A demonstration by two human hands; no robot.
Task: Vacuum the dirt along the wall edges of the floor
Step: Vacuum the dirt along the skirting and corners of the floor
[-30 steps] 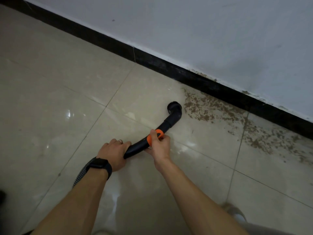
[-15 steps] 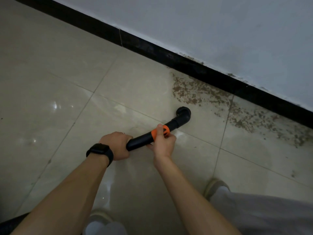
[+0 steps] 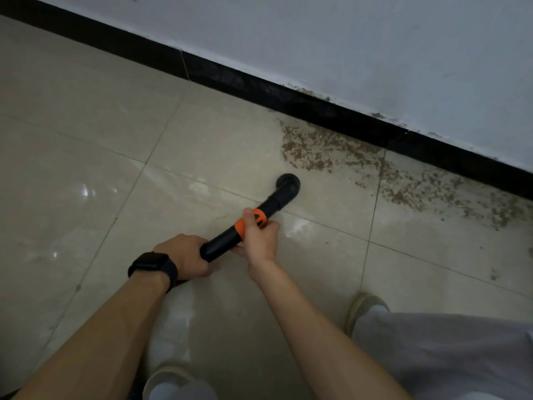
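A black vacuum tube (image 3: 223,239) with an orange collar (image 3: 248,220) ends in a round brush nozzle (image 3: 287,184) that sits on the beige tiled floor (image 3: 86,157). My left hand (image 3: 186,256), with a black watch on its wrist, grips the tube's rear end. My right hand (image 3: 259,238) holds the tube at the orange collar. Brown dirt (image 3: 331,151) is scattered along the black skirting (image 3: 259,88) to the right of the nozzle, a short way beyond it.
The white wall (image 3: 375,53) rises above the skirting. Both my shoes show on the floor, one at the bottom (image 3: 170,376) and one at the right (image 3: 363,307), beside a grey trouser leg (image 3: 447,356). More dirt (image 3: 461,194) runs rightward along the wall.
The view has shifted, and the nozzle now lies just below the left end of the dirt patch instead of left of it. Both hands keep their hold on the tube.
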